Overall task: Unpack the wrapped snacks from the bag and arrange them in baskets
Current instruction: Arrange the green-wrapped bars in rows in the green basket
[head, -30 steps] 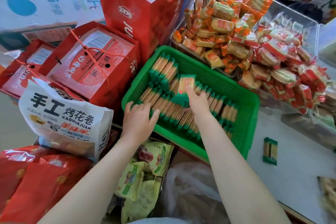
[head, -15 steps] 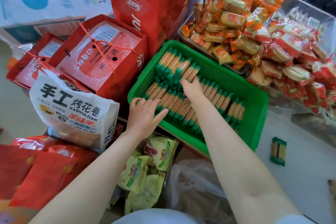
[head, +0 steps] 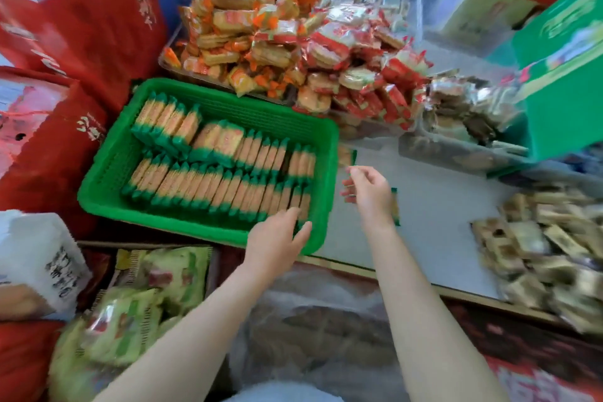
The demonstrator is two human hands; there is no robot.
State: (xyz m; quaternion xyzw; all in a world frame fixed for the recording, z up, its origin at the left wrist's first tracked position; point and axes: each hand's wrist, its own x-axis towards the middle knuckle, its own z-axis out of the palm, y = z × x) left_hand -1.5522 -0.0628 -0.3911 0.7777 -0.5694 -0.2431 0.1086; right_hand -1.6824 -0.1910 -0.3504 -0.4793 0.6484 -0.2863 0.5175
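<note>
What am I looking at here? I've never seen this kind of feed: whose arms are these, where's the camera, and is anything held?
No machine here: a person's two bare arms, filmed by one wide-angle camera on their head, looking down. The left hand rests with straight fingers at the near right corner of the green basket, which holds rows of green-wrapped snacks. The right hand hovers over the white counter, fingers loosely curled; no grip on anything shows. A loose green-wrapped packet lies partly hidden behind it. Farther back sit piles of orange-wrapped snacks and red-wrapped snacks.
</note>
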